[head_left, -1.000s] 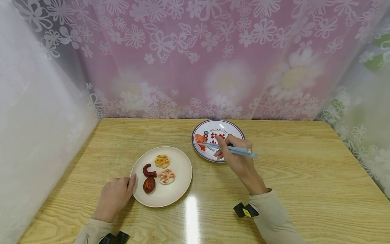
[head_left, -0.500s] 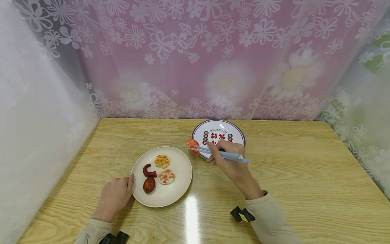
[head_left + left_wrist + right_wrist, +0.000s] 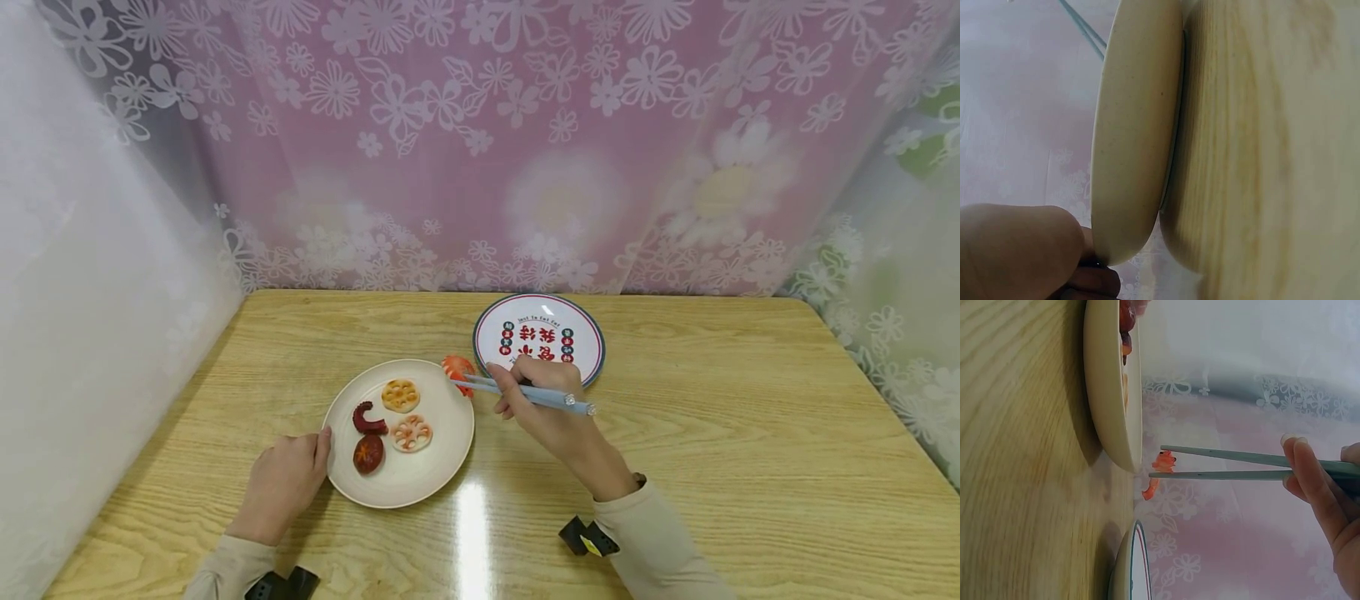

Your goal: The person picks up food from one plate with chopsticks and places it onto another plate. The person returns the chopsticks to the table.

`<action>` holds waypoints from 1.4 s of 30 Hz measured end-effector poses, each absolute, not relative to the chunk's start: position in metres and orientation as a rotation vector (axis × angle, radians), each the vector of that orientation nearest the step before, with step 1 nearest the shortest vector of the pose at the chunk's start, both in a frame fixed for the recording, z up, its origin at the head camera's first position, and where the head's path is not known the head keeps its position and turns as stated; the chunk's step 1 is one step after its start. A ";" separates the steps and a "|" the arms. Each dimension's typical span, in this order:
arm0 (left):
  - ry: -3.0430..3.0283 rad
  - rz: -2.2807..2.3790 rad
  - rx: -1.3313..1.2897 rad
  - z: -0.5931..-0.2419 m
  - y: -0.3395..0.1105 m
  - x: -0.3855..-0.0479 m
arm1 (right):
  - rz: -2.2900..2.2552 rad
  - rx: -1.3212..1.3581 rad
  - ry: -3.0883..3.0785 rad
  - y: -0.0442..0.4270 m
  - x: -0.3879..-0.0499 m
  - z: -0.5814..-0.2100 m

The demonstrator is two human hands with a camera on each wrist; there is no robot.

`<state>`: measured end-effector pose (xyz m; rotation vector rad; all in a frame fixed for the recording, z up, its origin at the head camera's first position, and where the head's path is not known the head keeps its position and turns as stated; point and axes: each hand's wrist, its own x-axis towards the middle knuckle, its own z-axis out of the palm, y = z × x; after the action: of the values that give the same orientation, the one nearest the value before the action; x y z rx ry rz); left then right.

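Note:
In the head view my right hand (image 3: 543, 408) holds a pair of light blue chopsticks (image 3: 547, 395). Pinched between their tips is an orange-red shrimp (image 3: 457, 371), at the upper right rim of the cream plate (image 3: 442, 471). The right wrist view shows the shrimp (image 3: 1163, 464) raised off the table, beside the plate's edge. My left hand (image 3: 281, 483) grips the plate's left rim, thumb along the edge. On the plate lie two lotus root slices, one browned (image 3: 401, 396) and one pinkish (image 3: 411, 434), a dark red octopus tentacle (image 3: 367, 419) and a scored brown mushroom cap (image 3: 368, 454).
A white plate (image 3: 536, 312) with a green and red rim and red lettering stands at the table's back, partly behind my right hand. The wooden table (image 3: 735, 400) ends at a floral curtain (image 3: 480, 167) at the back, with pale cloth at both sides.
My right hand has moved left and toward me, carrying the shrimp in the chopsticks from over the white plate to the cream plate's rim. My left hand has stayed on the cream plate.

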<state>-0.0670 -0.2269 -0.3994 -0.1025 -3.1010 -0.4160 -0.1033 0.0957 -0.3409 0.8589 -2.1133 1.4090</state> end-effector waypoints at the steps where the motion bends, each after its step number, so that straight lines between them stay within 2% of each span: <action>1: -3.098 -0.417 -0.103 -0.400 -0.227 -0.067 | 1.417 0.866 -2.113 0.095 -0.103 -0.341; 12: -3.071 -0.430 -0.112 -0.398 -0.226 -0.068 | 1.372 1.026 -2.039 0.082 -0.098 -0.344; 27: -3.088 -0.442 -0.098 -0.396 -0.226 -0.068 | 1.421 1.083 -2.098 0.073 -0.092 -0.348; 42: -3.087 -0.459 -0.090 -0.396 -0.224 -0.066 | 1.167 1.080 -2.152 0.078 -0.098 -0.352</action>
<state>-0.0663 -0.2244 -0.3964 -0.0899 -3.0865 -0.4592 -0.0980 0.0781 -0.3517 1.0801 -2.1525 1.1675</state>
